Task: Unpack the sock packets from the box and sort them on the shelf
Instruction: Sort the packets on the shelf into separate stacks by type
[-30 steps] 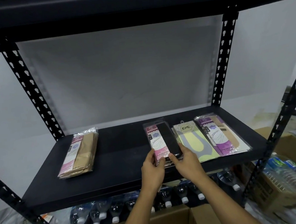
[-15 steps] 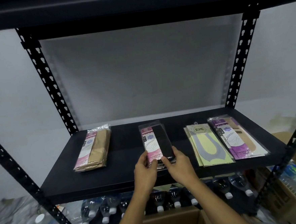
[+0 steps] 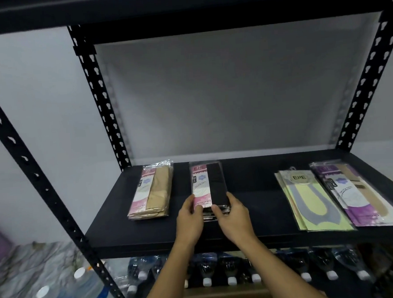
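- Hands first: the left hand (image 3: 189, 221) and right hand (image 3: 235, 218) both pinch the near end of the black sock packets (image 3: 208, 185), thumbs on top and fingers curled at the stack's edges.
- That stack lies flat on the shelf (image 3: 243, 236), just right of the beige packets (image 3: 152, 193).
- A second ago it lay against the yellow packets (image 3: 310, 201); now it sits well apart from them and from the purple packets (image 3: 357, 195) at the far right.
- The slide leftward likely groups the pink-labelled packs together and opens a gap mid-shelf for further kinds.
- Next step, probably: release and reach down to the box (image 3: 224, 295).
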A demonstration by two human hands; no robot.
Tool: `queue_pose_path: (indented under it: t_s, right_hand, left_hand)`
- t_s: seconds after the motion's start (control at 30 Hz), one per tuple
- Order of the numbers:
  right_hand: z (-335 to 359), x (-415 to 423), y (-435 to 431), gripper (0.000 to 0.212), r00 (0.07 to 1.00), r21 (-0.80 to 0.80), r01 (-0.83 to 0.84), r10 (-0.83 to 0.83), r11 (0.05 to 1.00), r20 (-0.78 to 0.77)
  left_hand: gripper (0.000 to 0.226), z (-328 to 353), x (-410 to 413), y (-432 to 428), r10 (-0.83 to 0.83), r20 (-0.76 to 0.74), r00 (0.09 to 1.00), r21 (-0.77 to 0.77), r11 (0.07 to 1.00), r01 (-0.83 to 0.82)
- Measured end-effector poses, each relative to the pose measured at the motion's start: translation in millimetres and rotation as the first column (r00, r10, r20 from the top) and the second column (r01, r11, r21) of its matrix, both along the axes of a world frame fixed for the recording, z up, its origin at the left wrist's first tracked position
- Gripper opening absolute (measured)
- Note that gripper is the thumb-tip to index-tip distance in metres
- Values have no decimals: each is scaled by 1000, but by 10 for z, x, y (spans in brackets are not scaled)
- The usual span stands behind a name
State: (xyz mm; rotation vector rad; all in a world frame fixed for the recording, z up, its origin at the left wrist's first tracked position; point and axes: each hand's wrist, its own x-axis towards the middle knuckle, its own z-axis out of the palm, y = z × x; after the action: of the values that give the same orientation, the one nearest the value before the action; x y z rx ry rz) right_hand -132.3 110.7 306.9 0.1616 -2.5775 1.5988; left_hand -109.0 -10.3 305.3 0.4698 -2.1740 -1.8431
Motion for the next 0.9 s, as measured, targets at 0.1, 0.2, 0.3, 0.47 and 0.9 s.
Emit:
queue_pose_path:
  t_s: [0.1,0.2,0.3,0.47,0.9]
  right_hand:
    - [-1,-89,-22,63,1000,-17,-4,4,1000,-5]
    - [-11,-138,-28,66,1000,-38,13,-13,999,6]
    - [-42,-171,-28,66,1000,-42,21,-21,999,-7]
    - [-53,-174,-18,65,1000,-57,8,-10,998,-27]
    - [166,138,955,48,965,-24,147,-149,989,-217]
  left_hand:
    - [42,14,-82,-17,16,5,1000,23,1000,-16]
    - [42,29,-115,-4,18,4,1000,34,999,-18]
    - [43,37,-120,1,13,-2,1000,42,999,-13]
    - [42,80,-93,25,9,-21,1000,46,999,-8]
    - [42,200,422,792,47,-313,949,-128,988,-91]
